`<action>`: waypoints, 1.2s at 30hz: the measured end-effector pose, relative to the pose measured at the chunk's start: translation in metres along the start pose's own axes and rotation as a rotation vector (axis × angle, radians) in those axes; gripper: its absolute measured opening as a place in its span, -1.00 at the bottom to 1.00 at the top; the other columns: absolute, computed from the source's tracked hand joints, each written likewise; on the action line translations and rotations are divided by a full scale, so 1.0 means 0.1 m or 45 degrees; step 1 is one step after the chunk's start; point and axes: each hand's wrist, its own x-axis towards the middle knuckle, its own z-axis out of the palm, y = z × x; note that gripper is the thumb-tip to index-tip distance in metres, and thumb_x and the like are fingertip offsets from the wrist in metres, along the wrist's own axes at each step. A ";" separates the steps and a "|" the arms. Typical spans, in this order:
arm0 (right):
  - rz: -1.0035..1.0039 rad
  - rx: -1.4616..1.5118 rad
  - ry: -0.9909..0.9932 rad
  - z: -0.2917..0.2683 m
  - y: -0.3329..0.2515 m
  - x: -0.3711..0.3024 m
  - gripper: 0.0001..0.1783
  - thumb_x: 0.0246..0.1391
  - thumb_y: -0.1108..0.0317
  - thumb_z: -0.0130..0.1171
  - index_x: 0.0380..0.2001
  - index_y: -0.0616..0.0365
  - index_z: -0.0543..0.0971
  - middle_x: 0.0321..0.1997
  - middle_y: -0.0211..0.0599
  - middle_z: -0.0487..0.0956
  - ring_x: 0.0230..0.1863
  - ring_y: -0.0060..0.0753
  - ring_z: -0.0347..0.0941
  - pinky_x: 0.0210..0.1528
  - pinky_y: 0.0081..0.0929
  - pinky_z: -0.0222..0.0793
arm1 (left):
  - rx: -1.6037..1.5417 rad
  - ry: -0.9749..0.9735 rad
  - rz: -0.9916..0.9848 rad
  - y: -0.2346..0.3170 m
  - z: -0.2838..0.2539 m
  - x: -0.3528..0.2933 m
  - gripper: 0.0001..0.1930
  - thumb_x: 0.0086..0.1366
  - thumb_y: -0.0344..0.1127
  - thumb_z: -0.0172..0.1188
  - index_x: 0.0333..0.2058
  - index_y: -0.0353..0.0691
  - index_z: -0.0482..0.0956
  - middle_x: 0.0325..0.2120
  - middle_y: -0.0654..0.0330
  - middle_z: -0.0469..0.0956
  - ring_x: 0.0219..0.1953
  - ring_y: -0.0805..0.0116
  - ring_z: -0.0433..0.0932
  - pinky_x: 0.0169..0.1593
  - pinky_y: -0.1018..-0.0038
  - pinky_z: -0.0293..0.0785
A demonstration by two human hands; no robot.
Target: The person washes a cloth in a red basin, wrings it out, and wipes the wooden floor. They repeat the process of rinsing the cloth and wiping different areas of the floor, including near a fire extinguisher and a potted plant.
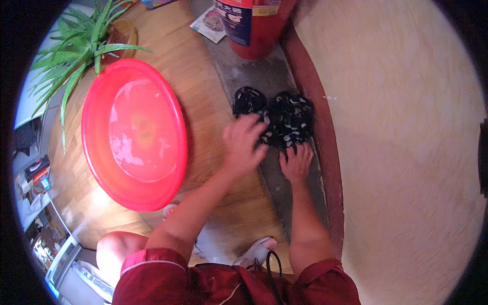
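Note:
Two dark, rounded pieces with scattered white flecks lie side by side on the grey ledge; I cannot make out what they are. The smaller piece is on the left, and the larger piece sits right of it, close to the wall. My left hand is over the near side of the smaller piece, its fingers apart and slightly blurred, covering part of it. At the larger piece's near edge, my right hand rests with stretched fingers, the tips touching it.
A large red basin stands on the wooden floor to the left. Beyond it is a potted aloe plant. A red bucket stands farther along the ledge beside a paper packet. The pale wall borders the right side.

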 end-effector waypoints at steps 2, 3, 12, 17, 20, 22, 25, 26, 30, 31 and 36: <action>-0.004 0.019 -0.069 0.02 -0.10 0.02 -0.71 -0.12 0.18 0.12 -0.36 0.11 0.41 -0.20 -0.07 0.30 -0.03 0.04 0.18 0.03 0.04 0.05 | 0.298 0.142 -0.366 -0.40 0.07 -0.32 -0.37 -0.04 -0.18 0.16 0.06 -0.13 0.24 0.13 0.09 0.12 0.21 0.14 0.01 0.21 0.12 -0.19; -0.012 0.030 -0.116 0.02 -0.10 0.04 -0.72 -0.11 0.18 0.12 -0.36 0.12 0.40 -0.19 -0.07 0.30 -0.02 0.04 0.17 0.02 0.06 0.05 | 0.292 0.143 -0.376 -0.50 0.06 -0.38 -0.37 -0.04 -0.18 0.16 0.06 -0.13 0.24 0.13 0.09 0.12 0.21 0.14 0.01 0.21 0.12 -0.19; 0.239 0.440 0.252 -0.12 -0.40 0.17 -0.52 -0.28 0.15 0.25 -0.26 0.10 0.36 -0.11 -0.05 0.28 0.02 0.04 0.13 0.03 0.02 -0.04 | 0.395 -0.033 -0.289 -0.57 0.04 -0.38 -0.32 -0.01 -0.11 0.15 0.12 -0.08 0.17 0.17 0.09 0.04 0.24 0.19 -0.05 0.23 0.15 -0.18; 0.141 0.285 0.010 -0.28 -1.05 1.16 -0.17 -0.42 -0.02 0.33 0.03 -0.12 0.28 0.10 -0.11 0.23 0.12 0.01 0.08 0.05 0.06 -0.05 | 0.341 -0.050 -0.298 -0.66 0.11 -0.49 -0.35 0.01 -0.20 0.14 0.11 -0.12 0.17 0.18 0.09 0.01 0.24 0.16 -0.07 0.24 0.15 -0.23; 0.030 0.095 -0.204 -0.19 -0.78 1.37 -0.17 -0.38 0.01 0.31 0.06 -0.13 0.26 0.01 -0.19 0.29 0.05 -0.07 0.15 -0.01 -0.07 0.06 | 0.333 -0.003 -0.246 -0.65 0.10 -0.36 -0.36 0.01 -0.20 0.15 0.11 -0.12 0.18 0.18 0.10 0.01 0.25 0.17 -0.08 0.24 0.15 -0.24; 0.020 0.074 -0.231 -0.20 -0.60 1.21 -0.19 -0.38 0.04 0.31 0.05 -0.13 0.28 -0.02 -0.21 0.30 0.03 -0.09 0.17 -0.02 -0.10 0.07 | 0.378 -0.005 -0.252 -0.66 0.10 -0.38 -0.36 0.01 -0.16 0.14 0.11 -0.09 0.18 0.18 0.11 0.02 0.24 0.17 -0.07 0.23 0.14 -0.21; 0.038 -0.008 -0.282 -0.29 -0.35 0.81 -0.22 -0.38 0.12 0.32 0.04 -0.13 0.31 -0.11 -0.25 0.34 -0.04 -0.14 0.23 -0.04 -0.19 0.12 | 0.411 -0.006 -0.258 -0.67 0.14 -0.42 -0.35 0.01 -0.13 0.14 0.11 -0.07 0.18 0.17 0.11 0.02 0.23 0.17 -0.07 0.23 0.14 -0.20; 0.086 0.009 -0.340 -0.30 -0.31 0.68 -0.22 -0.39 0.13 0.32 0.03 -0.12 0.31 -0.12 -0.24 0.34 -0.06 -0.13 0.23 -0.04 -0.19 0.12 | 0.419 0.012 -0.254 -0.67 0.14 -0.43 -0.35 0.00 -0.13 0.14 0.11 -0.07 0.18 0.17 0.11 0.03 0.23 0.17 -0.07 0.23 0.14 -0.21; 0.271 0.011 -0.296 -0.33 -0.17 0.15 -0.17 -0.43 0.10 0.36 0.03 -0.10 0.29 -0.17 -0.22 0.37 -0.10 -0.10 0.26 -0.05 -0.13 0.11 | 0.384 0.026 -0.224 -0.66 0.10 -0.37 -0.33 0.00 -0.18 0.16 0.12 -0.10 0.15 0.18 0.10 0.02 0.24 0.14 -0.08 0.23 0.12 -0.20; 0.321 0.003 -0.284 -0.35 -0.12 -0.03 -0.17 -0.45 0.11 0.37 0.02 -0.10 0.30 -0.17 -0.20 0.37 -0.09 -0.09 0.25 -0.05 -0.12 0.11 | 0.380 -0.003 -0.233 -0.64 0.10 -0.37 -0.33 0.00 -0.18 0.16 0.12 -0.10 0.15 0.18 0.09 0.02 0.24 0.13 -0.07 0.23 0.11 -0.20; 0.787 0.031 -0.274 -0.51 -0.01 -1.06 -0.21 -0.48 0.20 0.34 -0.03 0.05 0.31 -0.12 -0.05 0.37 -0.07 0.06 0.28 -0.02 -0.08 0.15 | 0.376 -0.007 -0.263 -0.67 0.11 -0.42 -0.33 -0.01 -0.17 0.16 0.11 -0.09 0.17 0.17 0.08 0.02 0.23 0.13 -0.05 0.22 0.11 -0.18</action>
